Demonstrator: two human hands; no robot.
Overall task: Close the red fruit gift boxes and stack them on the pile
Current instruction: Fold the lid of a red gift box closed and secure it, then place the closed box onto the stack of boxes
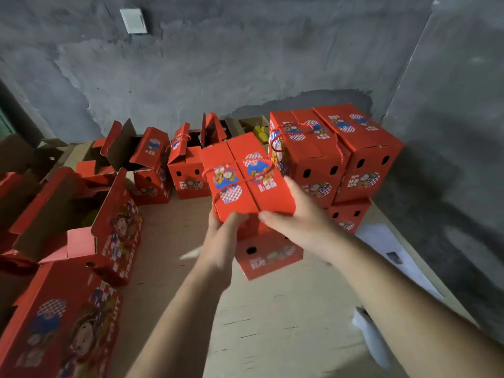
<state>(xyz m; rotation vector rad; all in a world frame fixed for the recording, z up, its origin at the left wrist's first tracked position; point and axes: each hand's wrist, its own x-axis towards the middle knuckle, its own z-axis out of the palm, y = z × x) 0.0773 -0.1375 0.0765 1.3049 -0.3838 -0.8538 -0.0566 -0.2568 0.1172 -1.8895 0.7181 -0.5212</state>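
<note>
I hold a closed red gift box (246, 177) lifted between both hands, just left of the stacked pile (335, 156). My left hand (222, 236) and right hand (297, 214) curl round its near lower corners. Stiff cardboard, probably fruit-heavy; support the base, not the cord handle (237, 184).

Dim, soft light leaves shadows along the grey wall (245, 64); edges bow and foreground blurs.

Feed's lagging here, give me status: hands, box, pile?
Left hand and right hand grip closed red gift box, lifted. Pile just right, top free. Open boxes wait left.
</note>
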